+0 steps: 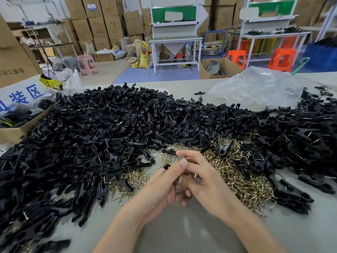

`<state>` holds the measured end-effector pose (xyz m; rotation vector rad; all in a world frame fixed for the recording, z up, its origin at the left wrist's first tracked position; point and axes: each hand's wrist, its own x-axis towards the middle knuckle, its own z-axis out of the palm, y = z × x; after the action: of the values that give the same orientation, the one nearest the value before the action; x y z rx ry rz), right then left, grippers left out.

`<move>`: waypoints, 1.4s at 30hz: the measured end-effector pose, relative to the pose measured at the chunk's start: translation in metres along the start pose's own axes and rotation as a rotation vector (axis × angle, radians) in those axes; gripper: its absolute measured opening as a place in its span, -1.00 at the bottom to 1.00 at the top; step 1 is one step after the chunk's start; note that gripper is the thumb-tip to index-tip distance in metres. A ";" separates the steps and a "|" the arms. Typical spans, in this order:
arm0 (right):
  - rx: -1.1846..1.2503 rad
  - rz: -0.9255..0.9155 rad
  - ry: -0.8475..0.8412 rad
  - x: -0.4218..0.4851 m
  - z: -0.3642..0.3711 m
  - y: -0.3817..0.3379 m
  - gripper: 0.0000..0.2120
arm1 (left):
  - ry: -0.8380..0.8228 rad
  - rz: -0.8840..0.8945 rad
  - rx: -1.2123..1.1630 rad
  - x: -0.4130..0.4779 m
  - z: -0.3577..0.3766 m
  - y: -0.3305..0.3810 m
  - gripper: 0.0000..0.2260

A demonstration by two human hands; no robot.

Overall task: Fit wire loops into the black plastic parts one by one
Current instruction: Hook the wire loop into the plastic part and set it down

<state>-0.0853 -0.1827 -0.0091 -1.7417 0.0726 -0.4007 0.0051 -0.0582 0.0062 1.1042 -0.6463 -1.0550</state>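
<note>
Both hands meet at the middle of the table, just in front of a heap of brass-coloured wire loops [237, 172]. My left hand [160, 187] grips a black plastic part [166, 166], whose end sticks out above the fingers. My right hand [202, 178] curls over the same part from the right, fingers against the left thumb. A bit of wire shows between the fingers, though I cannot tell how it sits in the part. A huge pile of loose black plastic parts [113, 128] covers the table's left and middle.
More black parts, some with wire fitted, lie at the right [300, 136]. A crumpled clear plastic bag [255, 86] sits at the back right. A cardboard box [16, 130] stands at the left edge. Bare grey table [182, 227] shows between my forearms.
</note>
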 end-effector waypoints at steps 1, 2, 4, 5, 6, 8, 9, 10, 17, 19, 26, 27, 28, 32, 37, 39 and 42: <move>0.005 -0.002 -0.008 0.000 0.000 0.000 -0.82 | 0.001 0.007 0.024 0.000 0.000 0.000 -0.64; 0.010 -0.009 -0.017 -0.001 -0.001 -0.001 -0.78 | 0.009 0.015 0.044 0.000 0.000 0.000 -0.64; -0.005 -0.024 -0.031 -0.001 -0.001 -0.002 -0.60 | 0.048 0.041 0.080 0.001 0.001 -0.003 -0.62; -0.025 -0.031 -0.030 -0.001 -0.002 -0.003 -0.52 | 0.077 0.063 0.105 0.001 0.001 -0.004 -0.62; -0.054 -0.038 -0.027 -0.001 -0.002 -0.003 -0.51 | 0.105 0.090 0.136 0.002 0.002 -0.004 -0.65; -0.141 -0.046 -0.008 0.000 -0.004 -0.001 -0.59 | 0.138 0.125 0.184 0.003 0.002 -0.005 -0.74; -0.180 -0.042 0.004 0.001 -0.005 -0.001 -0.60 | 0.147 0.131 0.200 0.003 0.003 -0.005 -0.75; -0.196 -0.039 0.009 0.001 -0.004 0.000 -0.59 | 0.163 0.133 0.215 0.004 0.002 -0.005 -0.73; -0.017 0.041 -0.064 0.003 0.001 0.001 -0.26 | 0.260 0.137 0.275 0.006 0.001 -0.006 -0.76; -0.016 0.032 -0.050 0.003 0.001 0.000 -0.29 | 0.250 0.133 0.279 0.007 0.001 -0.007 -0.76; -0.027 0.034 -0.073 0.002 0.000 0.001 -0.32 | 0.231 0.117 0.286 0.006 0.002 -0.005 -0.76; -0.030 0.024 -0.070 0.003 0.000 0.001 -0.38 | 0.235 0.113 0.286 0.006 0.002 -0.005 -0.77; -0.043 0.007 -0.069 0.002 -0.001 0.000 -0.45 | 0.235 0.107 0.282 0.007 0.001 -0.004 -0.77; -0.060 -0.058 -0.058 0.002 -0.004 -0.003 -0.64 | 0.159 0.126 0.239 0.006 0.001 -0.004 -0.77; -0.173 -0.036 0.093 0.005 -0.014 -0.004 -0.69 | 0.139 0.173 0.185 0.008 -0.001 -0.007 -0.41; -0.193 -0.028 0.234 0.010 -0.027 -0.012 -0.76 | 0.188 0.191 0.202 0.006 -0.004 -0.006 -0.51; 0.157 -0.088 0.574 0.025 -0.077 -0.034 -0.66 | 0.320 0.285 0.437 0.002 -0.007 -0.008 -0.73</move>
<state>-0.0912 -0.2541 0.0415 -1.4346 0.3666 -0.9381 0.0094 -0.0576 -0.0040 1.4701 -0.7664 -0.4851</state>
